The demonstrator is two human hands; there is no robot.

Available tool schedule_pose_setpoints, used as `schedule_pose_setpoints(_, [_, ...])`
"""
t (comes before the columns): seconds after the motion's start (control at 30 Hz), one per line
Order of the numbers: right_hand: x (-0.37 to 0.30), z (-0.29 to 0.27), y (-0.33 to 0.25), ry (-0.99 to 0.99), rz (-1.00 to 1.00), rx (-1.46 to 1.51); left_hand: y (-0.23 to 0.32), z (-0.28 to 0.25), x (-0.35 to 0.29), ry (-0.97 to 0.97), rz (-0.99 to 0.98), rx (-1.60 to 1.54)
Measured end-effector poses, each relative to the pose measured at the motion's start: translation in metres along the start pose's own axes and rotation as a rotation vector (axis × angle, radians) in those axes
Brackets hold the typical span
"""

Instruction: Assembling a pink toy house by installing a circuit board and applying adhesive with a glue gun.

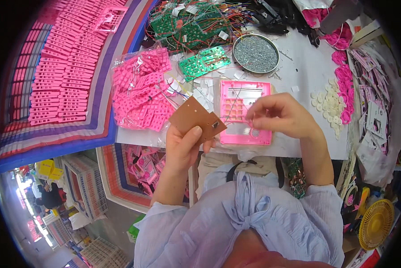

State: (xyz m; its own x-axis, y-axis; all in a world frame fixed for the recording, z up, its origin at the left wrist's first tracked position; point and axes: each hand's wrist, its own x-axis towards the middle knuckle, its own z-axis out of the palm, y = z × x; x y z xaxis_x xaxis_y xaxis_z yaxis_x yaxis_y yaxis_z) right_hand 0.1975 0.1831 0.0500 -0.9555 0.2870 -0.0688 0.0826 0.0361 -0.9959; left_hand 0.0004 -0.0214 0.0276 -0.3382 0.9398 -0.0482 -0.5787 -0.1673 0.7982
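Observation:
My left hand point(183, 146) grips a brown circuit board point(192, 117), thumb on its plain face. A small dark slot shows near the board's right corner, and thin wires run from around it. Right of the board, a pink plastic housing point(243, 139) lies open side up on the table, with a square grid and a round ring inside. Over the housing's right part hovers my right hand point(286, 117), its thumb and index finger drawn together. What sits between those fingertips, perhaps a thin wire, is too small to make out.
A round tin of small screws point(256, 53) stands behind the housing beside a green circuit board point(205, 62) and piled wired boards point(187, 27). Bagged pink keypads point(142, 94) lie left, near a crate of pink housings point(68, 76). White discs point(329, 105) and pink loops point(343, 76) lie right.

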Motion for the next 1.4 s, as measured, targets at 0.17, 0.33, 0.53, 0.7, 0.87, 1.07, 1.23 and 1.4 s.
schedule_pose_setpoints(0.17, [0.001,0.002,-0.006,0.041,-0.015,-0.023,-0.001,-0.007,-0.001,-0.005,-0.025,0.025])
schedule_pose_setpoints(0.33, [0.019,0.020,0.012,0.088,-0.038,0.006,-0.002,0.016,0.008,-0.082,-0.041,-0.029])
schedule_pose_setpoints(0.53, [0.018,0.028,-0.002,-0.131,0.247,0.361,-0.001,-0.006,0.004,-0.234,-0.020,-0.030])
schedule_pose_setpoints(0.7, [-0.006,0.011,0.006,-0.202,0.062,0.752,0.005,0.011,0.002,-0.145,-0.084,0.290])
schedule_pose_setpoints(0.87, [-0.074,0.019,-0.003,-0.037,0.211,0.532,0.007,0.004,-0.002,-0.096,-0.126,0.375])
schedule_pose_setpoints(1.07, [-0.168,-0.015,0.029,-0.041,0.602,0.244,0.024,-0.011,-0.021,-0.480,-0.177,0.932])
schedule_pose_setpoints(1.23, [-0.114,-0.018,-0.023,0.288,0.142,-0.741,0.037,-0.021,-0.038,-0.390,-0.172,0.992])
schedule_pose_setpoints(1.4, [0.071,0.039,-0.023,0.156,-0.299,-0.582,0.038,-0.026,-0.054,-0.274,-0.133,0.895])
